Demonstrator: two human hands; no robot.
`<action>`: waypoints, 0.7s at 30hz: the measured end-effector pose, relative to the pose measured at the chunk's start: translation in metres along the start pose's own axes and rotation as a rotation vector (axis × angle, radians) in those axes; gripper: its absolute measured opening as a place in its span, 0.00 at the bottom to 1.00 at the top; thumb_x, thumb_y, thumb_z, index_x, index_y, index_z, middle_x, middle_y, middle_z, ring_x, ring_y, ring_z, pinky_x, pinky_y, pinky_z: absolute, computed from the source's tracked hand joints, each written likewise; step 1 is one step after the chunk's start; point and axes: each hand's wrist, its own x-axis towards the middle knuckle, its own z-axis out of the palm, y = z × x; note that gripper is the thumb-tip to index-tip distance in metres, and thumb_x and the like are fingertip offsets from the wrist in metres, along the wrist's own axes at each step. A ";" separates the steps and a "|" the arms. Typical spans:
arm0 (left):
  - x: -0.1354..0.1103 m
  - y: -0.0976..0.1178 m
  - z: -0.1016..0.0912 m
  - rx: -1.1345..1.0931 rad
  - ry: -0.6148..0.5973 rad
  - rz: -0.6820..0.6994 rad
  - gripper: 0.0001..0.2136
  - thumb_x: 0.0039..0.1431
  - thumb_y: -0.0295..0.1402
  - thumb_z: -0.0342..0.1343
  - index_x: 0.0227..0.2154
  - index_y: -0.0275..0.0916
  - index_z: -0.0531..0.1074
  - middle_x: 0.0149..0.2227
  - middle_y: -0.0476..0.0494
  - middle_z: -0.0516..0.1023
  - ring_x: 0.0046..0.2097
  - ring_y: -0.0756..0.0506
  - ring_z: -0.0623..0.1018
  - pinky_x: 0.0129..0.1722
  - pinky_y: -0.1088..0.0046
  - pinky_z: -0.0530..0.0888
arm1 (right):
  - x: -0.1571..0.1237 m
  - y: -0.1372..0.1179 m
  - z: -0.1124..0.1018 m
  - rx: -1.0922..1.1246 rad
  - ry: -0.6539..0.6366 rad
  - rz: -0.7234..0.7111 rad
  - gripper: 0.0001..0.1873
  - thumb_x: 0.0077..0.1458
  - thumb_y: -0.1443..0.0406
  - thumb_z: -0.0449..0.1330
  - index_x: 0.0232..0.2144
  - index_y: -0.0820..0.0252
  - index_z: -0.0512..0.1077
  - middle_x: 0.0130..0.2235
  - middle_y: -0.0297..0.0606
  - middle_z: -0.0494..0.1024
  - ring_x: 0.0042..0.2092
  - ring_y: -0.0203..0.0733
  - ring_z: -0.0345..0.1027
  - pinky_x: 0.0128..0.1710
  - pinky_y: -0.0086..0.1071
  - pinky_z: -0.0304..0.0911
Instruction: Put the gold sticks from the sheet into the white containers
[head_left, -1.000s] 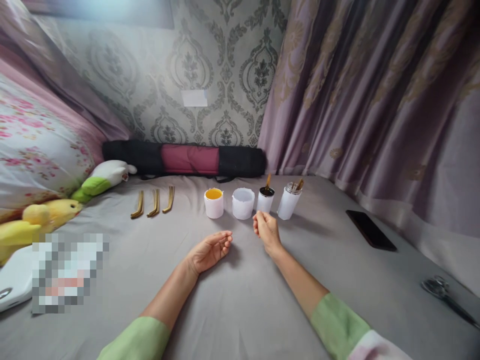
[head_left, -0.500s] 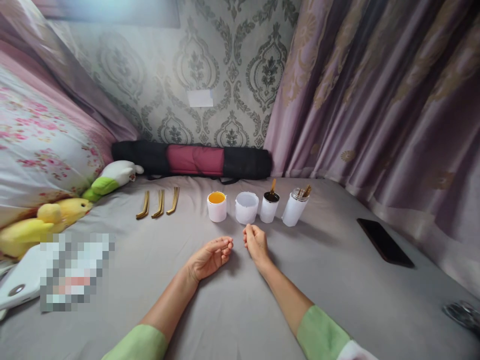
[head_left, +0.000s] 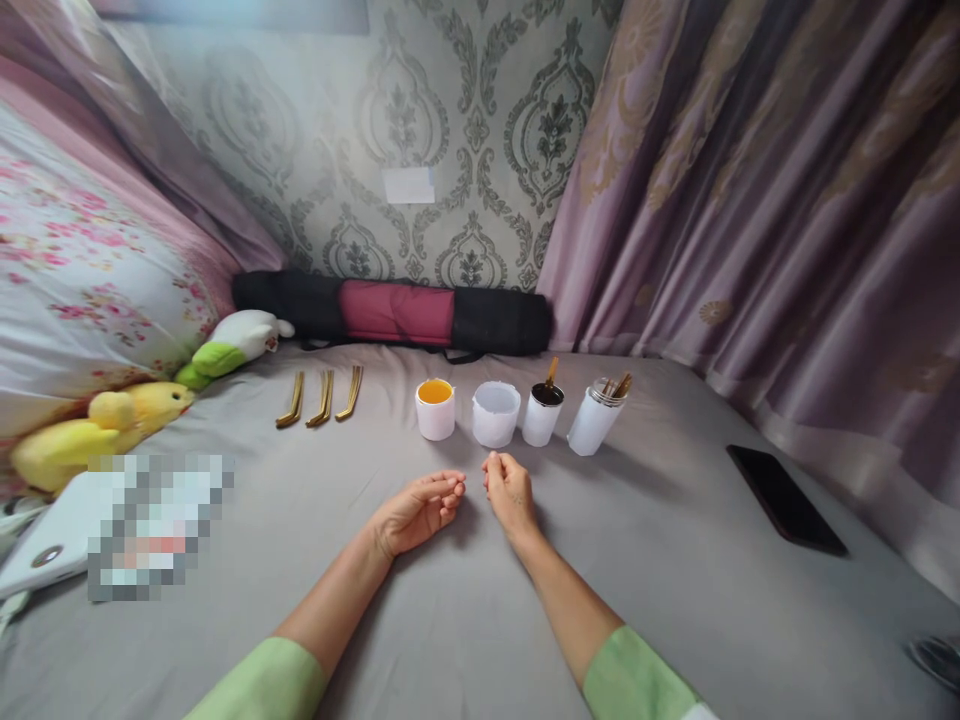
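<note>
My left hand (head_left: 420, 512) rests on the grey sheet, fingers curled in and thumb against the forefinger; nothing shows in it. Just right of it, my right hand (head_left: 510, 490) is closed, with no object visible in its fingers. The hands are apart. Beyond them stands a row of white-sided containers: a tub with an orange-yellow inside (head_left: 436, 418), a wide pale tub (head_left: 496, 424) nearest my right hand, a dark-mouthed cup (head_left: 539, 424) with an amber stick in it, and a jar (head_left: 589, 428) holding several brown sticks. Farther left lie three bunches of bent golden rods (head_left: 322, 400).
A black and maroon roll bag (head_left: 397, 312) lies along the patterned wall. Plush toys (head_left: 142, 412) and a white device (head_left: 49, 545) beside a blurred-out patch are at the left. A dark phone (head_left: 786, 498) lies at the right, below the purple curtain (head_left: 720, 200).
The camera view has shifted slightly. Both hands keep nearly the same pose and place, and the containers and golden rods stay put.
</note>
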 end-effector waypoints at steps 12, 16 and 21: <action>0.007 0.010 0.003 0.072 0.217 -0.004 0.07 0.48 0.22 0.56 0.32 0.31 0.69 0.26 0.47 0.70 0.22 0.58 0.68 0.21 0.85 0.65 | 0.002 0.005 0.000 -0.021 -0.008 -0.009 0.21 0.53 0.52 0.44 0.23 0.60 0.66 0.18 0.32 0.67 0.20 0.32 0.59 0.21 0.25 0.54; 0.010 0.019 -0.004 0.205 0.288 0.046 0.08 0.47 0.24 0.57 0.32 0.31 0.68 0.25 0.47 0.71 0.22 0.57 0.69 0.20 0.84 0.65 | 0.001 0.006 -0.001 -0.023 -0.023 0.006 0.20 0.53 0.52 0.45 0.24 0.60 0.66 0.18 0.32 0.66 0.20 0.32 0.59 0.22 0.25 0.54; 0.014 0.038 -0.013 0.502 0.458 0.170 0.07 0.48 0.29 0.57 0.29 0.32 0.67 0.24 0.47 0.71 0.21 0.56 0.68 0.20 0.82 0.64 | 0.003 0.006 0.000 -0.040 -0.028 0.017 0.21 0.53 0.52 0.45 0.25 0.60 0.66 0.19 0.32 0.66 0.20 0.33 0.60 0.22 0.25 0.55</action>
